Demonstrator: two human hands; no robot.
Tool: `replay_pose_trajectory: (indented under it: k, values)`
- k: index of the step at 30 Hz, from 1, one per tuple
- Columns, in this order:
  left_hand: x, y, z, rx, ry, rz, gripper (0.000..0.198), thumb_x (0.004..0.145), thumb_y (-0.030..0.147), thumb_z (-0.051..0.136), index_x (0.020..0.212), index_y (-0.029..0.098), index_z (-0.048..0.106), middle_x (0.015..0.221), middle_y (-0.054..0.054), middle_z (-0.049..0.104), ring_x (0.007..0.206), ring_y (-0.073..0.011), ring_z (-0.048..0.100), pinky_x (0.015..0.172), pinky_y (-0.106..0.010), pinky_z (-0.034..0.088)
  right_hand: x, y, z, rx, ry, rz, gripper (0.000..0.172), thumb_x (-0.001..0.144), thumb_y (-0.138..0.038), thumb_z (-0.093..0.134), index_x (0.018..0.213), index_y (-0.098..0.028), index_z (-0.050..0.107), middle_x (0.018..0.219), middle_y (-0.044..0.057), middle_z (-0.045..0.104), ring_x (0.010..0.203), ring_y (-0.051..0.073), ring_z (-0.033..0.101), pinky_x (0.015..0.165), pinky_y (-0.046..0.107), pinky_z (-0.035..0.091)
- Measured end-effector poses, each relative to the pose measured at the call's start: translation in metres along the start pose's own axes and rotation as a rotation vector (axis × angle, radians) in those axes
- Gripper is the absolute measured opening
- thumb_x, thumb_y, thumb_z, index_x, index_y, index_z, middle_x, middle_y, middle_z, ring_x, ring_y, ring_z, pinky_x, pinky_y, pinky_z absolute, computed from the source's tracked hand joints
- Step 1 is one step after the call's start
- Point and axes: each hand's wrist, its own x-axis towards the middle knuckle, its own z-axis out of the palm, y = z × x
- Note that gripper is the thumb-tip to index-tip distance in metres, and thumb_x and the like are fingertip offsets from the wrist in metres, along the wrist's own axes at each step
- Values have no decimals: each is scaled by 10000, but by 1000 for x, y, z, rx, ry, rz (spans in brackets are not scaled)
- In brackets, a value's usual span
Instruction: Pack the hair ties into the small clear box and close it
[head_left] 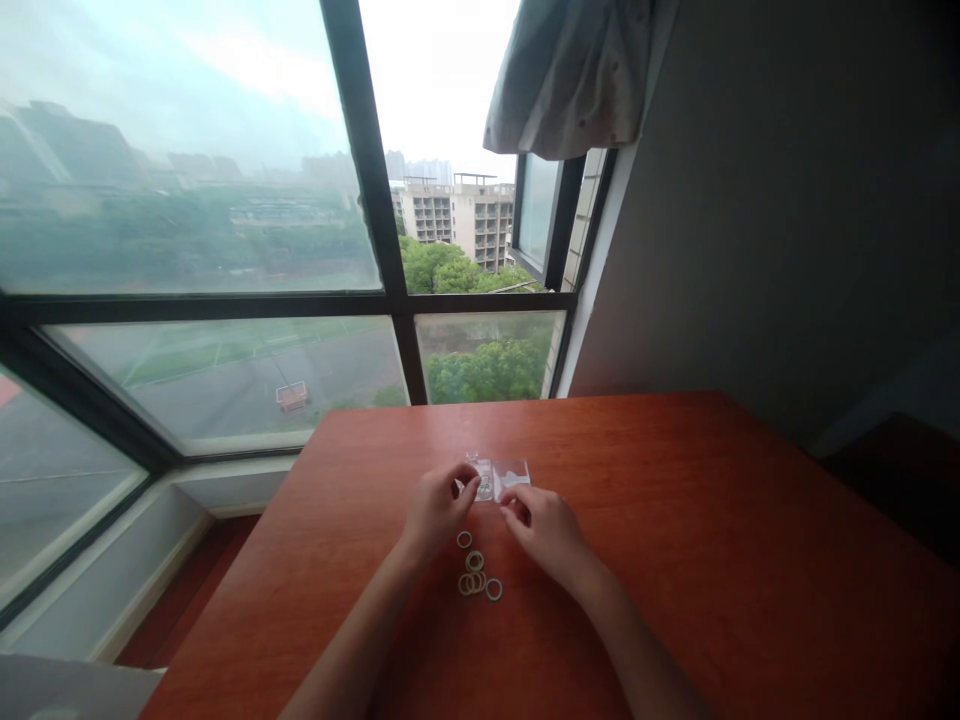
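Note:
A small clear plastic case [512, 470] lies on the table between my two hands, with several small rings [485, 487] showing in its left half. My left hand [441, 508] is curled at the left side, thumb and fingertips pinched together at its edge. At the lower right corner, the closed fingers of my right hand [546, 525] grip the case's edge. Nearer me lie several loose pale rings, some overlapping: a single ring [464, 532], a beige cluster [468, 592] and a greyish ring [493, 580]. Fingers partly hide the case.
The reddish-brown wooden table [720, 540] reaches to the window. A small clear piece [472, 456] lies just beyond the case. Dark window frames [300, 306] stand behind the table, with one pane swung outward. A curtain [570, 80] hangs at upper right beside a wall [750, 220].

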Motion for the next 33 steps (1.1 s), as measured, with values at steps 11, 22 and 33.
replay_pose_trajectory:
  k: [11,22,33]
  values:
    - [-2,-2,-5,183,35,10,124,836,239,516,841,202,634,748,-2,660,622,-128,557,615,-228,409,-5,-4,-2,-18,-145,-19,125,852,-233,567,911,-223,677,828,2,711,740,145,633,686,218,409]
    - [2,1,-20,274,101,-19,114,792,256,549,738,195,628,675,4,649,589,-120,540,563,-218,347,-11,-22,20,-146,-164,-183,238,929,-276,472,1091,-293,646,918,4,729,831,181,658,664,237,378]
    - [1,1,-20,268,92,-9,103,780,234,559,724,194,635,656,13,642,574,-114,533,555,-217,335,-8,-26,37,-191,-102,30,175,906,-418,555,893,-273,651,817,-17,726,762,165,655,609,244,313]
